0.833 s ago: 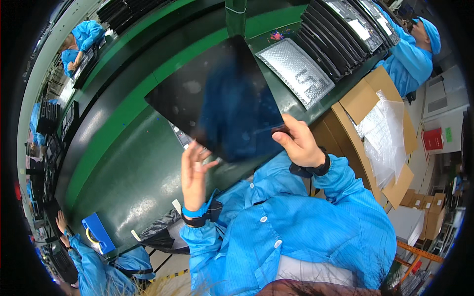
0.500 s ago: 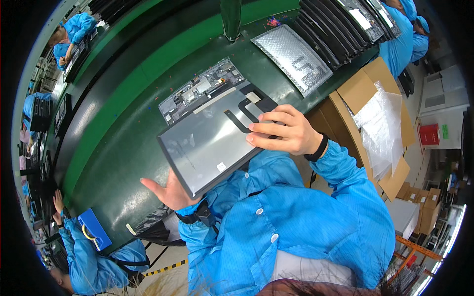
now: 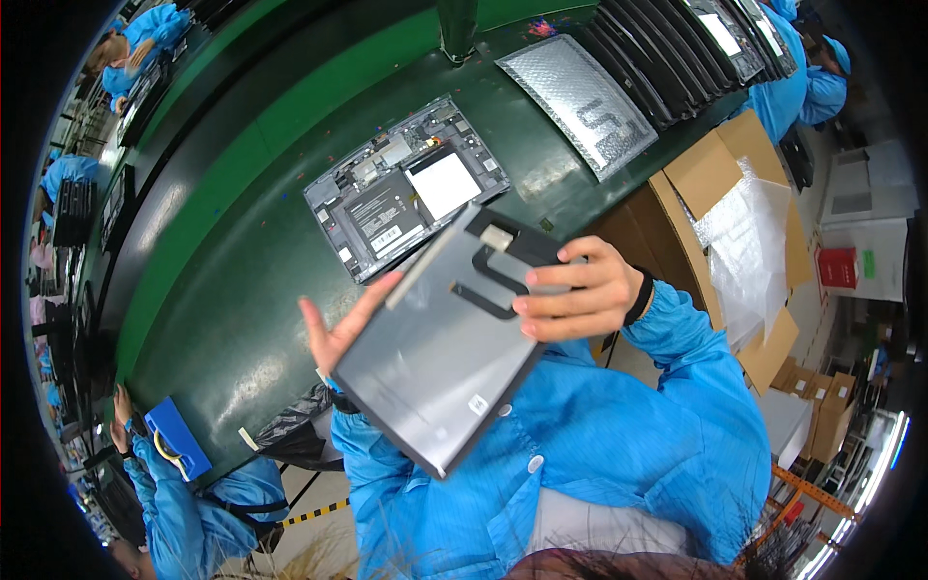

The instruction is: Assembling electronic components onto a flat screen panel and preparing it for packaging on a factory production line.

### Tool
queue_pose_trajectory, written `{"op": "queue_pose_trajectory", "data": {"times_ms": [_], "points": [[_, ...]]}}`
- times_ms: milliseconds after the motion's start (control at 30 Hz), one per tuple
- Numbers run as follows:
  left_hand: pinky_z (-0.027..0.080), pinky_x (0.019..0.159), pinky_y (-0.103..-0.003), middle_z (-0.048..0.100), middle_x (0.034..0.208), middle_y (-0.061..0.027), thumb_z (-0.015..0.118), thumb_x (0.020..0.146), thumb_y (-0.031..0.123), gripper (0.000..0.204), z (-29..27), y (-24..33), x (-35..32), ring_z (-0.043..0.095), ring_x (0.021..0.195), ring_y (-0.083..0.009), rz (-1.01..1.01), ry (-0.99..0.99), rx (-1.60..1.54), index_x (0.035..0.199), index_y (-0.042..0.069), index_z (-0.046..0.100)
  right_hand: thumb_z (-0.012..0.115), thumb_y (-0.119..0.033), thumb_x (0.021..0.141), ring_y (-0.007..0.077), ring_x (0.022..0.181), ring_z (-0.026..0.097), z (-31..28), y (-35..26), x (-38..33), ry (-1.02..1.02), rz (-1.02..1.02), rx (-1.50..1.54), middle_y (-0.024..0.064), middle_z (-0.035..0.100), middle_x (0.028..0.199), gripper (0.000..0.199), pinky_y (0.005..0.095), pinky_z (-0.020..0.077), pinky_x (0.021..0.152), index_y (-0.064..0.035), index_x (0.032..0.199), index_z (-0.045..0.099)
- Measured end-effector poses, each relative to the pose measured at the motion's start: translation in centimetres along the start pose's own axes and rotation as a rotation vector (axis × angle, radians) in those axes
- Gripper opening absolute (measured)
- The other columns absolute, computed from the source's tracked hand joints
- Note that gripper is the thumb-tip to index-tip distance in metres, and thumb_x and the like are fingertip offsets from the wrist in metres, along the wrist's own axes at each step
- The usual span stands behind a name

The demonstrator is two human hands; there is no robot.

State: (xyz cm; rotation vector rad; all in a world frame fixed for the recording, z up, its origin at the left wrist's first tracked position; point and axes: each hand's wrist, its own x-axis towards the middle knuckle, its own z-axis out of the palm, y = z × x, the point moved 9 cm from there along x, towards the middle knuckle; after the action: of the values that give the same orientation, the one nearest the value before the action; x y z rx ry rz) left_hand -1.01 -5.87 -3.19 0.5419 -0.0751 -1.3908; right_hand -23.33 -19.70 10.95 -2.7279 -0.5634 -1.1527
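- the screen [image 3: 416, 358] was up off the worktop [image 3: 242, 309], in front of the person's chest, silver back showing, its long axis slanting from lower left to upper right.
- the right hand [image 3: 590, 295] had hold of the screen's right end — fingers laid together over the back beside the black ribbon [image 3: 483, 302], thumb hidden.
- the left hand [image 3: 340, 333] was spread at the screen's left edge, thumb and forefinger wide apart; the rest lay behind the screen, so whether it bore any weight could not be told.
- the open tablet [image 3: 391, 208] lay flat on the worktop, beyond both hands, its long axis slanting the same way but less steeply.
- the left forefinger was nearer the tablet than the right hand was.
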Motion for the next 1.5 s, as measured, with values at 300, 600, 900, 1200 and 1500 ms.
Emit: {"op": "queue_pose_trajectory", "data": {"times_ms": [300, 600, 900, 1200, 1500], "points": [[0.054, 0.083, -0.027, 0.07, 0.117, -0.0098, 0.067, 0.097, 0.029, 0.065, -6.3, -3.9, 0.8, 0.068, 0.093, -0.0169, -0.177, 0.083, 0.393, 0.15, -0.005, 0.051, 0.075, -0.005, 0.09, 0.0303, 0.124, 0.067, 1.8, 2.3, -0.3, 0.058, 0.199, -0.007, 0.0057, 0.075, 0.129, 0.021, 0.0419, 0.0509, 0.098, -0.0163, 0.108, 0.077], [0.053, 0.109, -0.055, 0.056, 0.149, -0.0188, 0.062, 0.104, 0.005, 0.058, -0.7, -3.1, 0.4, 0.059, 0.135, -0.0339, 0.484, 0.268, 0.148, 0.158, 0.004, 0.04, 0.061, -0.045, 0.108, 0.0217, 0.125, 0.063, 9.8, 5.4, -7.1, 0.566, 1.249, 1.735, 0.016, 0.064, 0.138, 0.067, 0.0365, 0.0514, 0.102, -0.0015, 0.155, 0.04], [0.043, 0.119, -0.051, 0.05, 0.157, -0.022, 0.051, 0.108, 0.017, 0.065, 0.6, -2.0, -1.4, 0.056, 0.139, -0.0352, 0.615, 0.242, 0.31, 0.167, 0.003, 0.027, 0.05, -0.001, 0.11, 0.0093, 0.101, 0.066, 7.0, 10.7, -11.2, 0.498, 1.506, 1.002, 0.0093, 0.072, 0.116, 0.032, 0.0245, 0.0537, 0.089, 0.0003, 0.142, 0.054], [0.027, 0.126, -0.04, 0.035, 0.163, -0.0174, 0.056, 0.102, 0.005, 0.07, 1.0, -1.0, -1.5, 0.04, 0.149, -0.0278, 0.776, 0.613, 1.107, 0.166, -0.003, 0.03, 0.07, -0.009, 0.096, 0.0267, 0.1, 0.064, 8.3, 11.8, -8.2, 0.182, 1.287, 0.281, 0.0174, 0.067, 0.115, 0.046, 0.0384, 0.0521, 0.092, 0.0044, 0.138, 0.057], [0.026, 0.127, -0.043, 0.024, 0.168, -0.024, 0.063, 0.097, 0.005, 0.078, -0.8, 0.8, 0.6, 0.032, 0.155, -0.0369, 0.672, 0.692, 1.301, 0.165, -0.008, 0.028, 0.073, -0.011, 0.093, 0.0402, 0.127, 0.048, 10.3, 12.1, -8.0, 0.039, 1.266, 0.192, 0.0224, 0.049, 0.132, 0.054, 0.0442, 0.0407, 0.111, 0.0067, 0.14, 0.055]]}}
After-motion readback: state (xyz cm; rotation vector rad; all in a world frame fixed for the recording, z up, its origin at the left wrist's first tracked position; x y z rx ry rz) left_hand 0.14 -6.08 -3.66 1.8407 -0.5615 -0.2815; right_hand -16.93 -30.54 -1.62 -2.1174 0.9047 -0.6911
